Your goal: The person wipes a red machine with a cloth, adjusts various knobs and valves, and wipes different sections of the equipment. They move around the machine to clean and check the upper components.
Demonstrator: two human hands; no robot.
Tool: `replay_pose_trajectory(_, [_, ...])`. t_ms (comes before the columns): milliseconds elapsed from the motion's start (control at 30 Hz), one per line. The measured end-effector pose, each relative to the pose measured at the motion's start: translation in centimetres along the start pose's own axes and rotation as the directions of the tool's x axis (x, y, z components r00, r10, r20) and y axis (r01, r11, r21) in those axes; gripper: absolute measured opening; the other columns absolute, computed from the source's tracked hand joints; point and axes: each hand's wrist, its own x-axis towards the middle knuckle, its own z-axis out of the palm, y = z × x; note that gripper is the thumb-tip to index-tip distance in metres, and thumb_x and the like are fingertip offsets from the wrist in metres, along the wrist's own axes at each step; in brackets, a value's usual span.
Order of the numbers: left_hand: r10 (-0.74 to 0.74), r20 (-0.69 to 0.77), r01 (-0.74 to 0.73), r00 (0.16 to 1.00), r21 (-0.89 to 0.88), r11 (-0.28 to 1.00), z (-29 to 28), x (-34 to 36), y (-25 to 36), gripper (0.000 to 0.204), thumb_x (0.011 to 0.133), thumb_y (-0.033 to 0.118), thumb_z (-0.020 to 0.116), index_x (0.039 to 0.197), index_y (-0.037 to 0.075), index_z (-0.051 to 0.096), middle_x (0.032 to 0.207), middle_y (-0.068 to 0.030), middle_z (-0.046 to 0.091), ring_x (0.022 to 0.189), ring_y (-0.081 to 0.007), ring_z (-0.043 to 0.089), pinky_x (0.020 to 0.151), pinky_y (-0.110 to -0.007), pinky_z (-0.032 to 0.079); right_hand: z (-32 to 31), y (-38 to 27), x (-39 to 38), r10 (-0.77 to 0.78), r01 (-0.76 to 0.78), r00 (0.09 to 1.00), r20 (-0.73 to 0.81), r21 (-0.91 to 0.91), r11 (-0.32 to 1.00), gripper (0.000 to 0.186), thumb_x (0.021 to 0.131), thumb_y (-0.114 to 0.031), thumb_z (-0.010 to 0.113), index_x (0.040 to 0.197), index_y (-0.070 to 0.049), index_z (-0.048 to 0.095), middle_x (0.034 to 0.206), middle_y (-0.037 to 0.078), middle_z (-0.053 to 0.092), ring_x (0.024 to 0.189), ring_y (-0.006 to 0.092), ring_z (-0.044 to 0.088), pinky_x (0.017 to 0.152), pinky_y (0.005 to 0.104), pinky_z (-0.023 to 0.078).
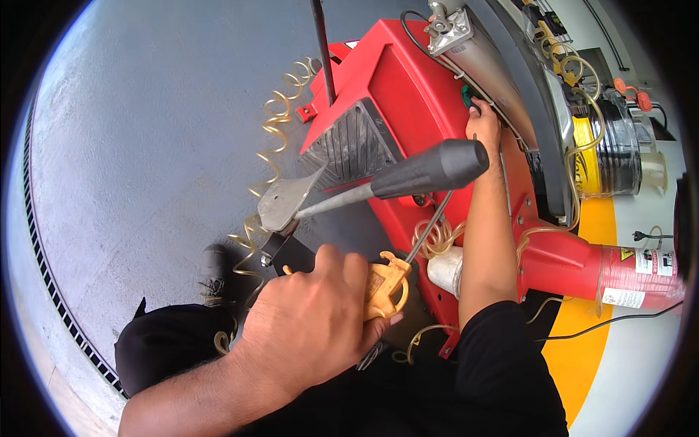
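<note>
My left hand (309,320) is closed around a yellow air blow gun (386,285). The gun's thin metal tube points up and away, passing beneath a lever with a black grip (429,173). My right arm reaches forward along the red tyre changer (429,87). Up against its side, my right hand (483,122) has curled fingers around a small green and black piece (467,96), mostly hidden by the fingers. A silver cylinder (495,65) lies just right of that hand. Left of the lever's grip, a grey metal blade (287,200) stands near a ribbed black pad (353,146).
A clear coiled air hose (273,135) trails across the grey floor at left. At right are a red cylindrical housing (582,266), a yellow and black wrapped roll (604,156) and a dark cable (611,324). An upright dark rod (325,54) rises beyond the pad.
</note>
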Motion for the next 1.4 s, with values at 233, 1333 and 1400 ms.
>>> replay_pose_trajectory(233, [-0.015,0.031,0.016,0.999,-0.025,1.000,0.1,0.5,0.1,0.061,0.092,0.053,0.070,0.107,-0.005,0.058,0.088,-0.0174,0.060,0.065,-0.0329,0.069,0.056,-0.041,0.058,-0.8,2.4,-0.7,0.508,-0.282,0.835,-0.212,0.627,0.726,0.031,0.098,-0.013,0.058,0.124,0.004,0.062,0.118,0.023,0.062,0.109,0.0359,0.060,0.097,0.0443,0.048])
replay_pose_trajectory(1333, [-0.111,0.014,0.111,0.994,0.019,0.994,-0.2,-0.8,-0.9,0.055,0.087,0.046,0.078,0.100,-0.002,0.054,0.088,-0.0178,0.058,0.065,-0.0360,0.067,0.057,-0.044,0.054,-0.3,-0.5,2.5,0.479,-0.522,0.772,-0.418,0.014,0.853,0.069,0.098,-0.024,0.050,0.151,0.011,0.023,0.155,0.034,0.018,0.144,0.0467,0.023,0.119,0.0566,0.031])
replay_pose_trajectory(1400, [-0.107,0.019,0.106,0.994,0.062,0.992,0.2,-0.7,-0.7,0.056,0.088,0.047,0.078,0.101,-0.002,0.054,0.090,-0.0186,0.059,0.066,-0.0368,0.067,0.057,-0.045,0.054,0.9,-1.9,2.0,0.324,-0.333,0.850,-0.415,0.053,0.942,0.067,0.095,-0.021,0.051,0.146,0.016,0.027,0.149,0.039,0.020,0.138,0.0507,0.026,0.117,0.0605,0.029])
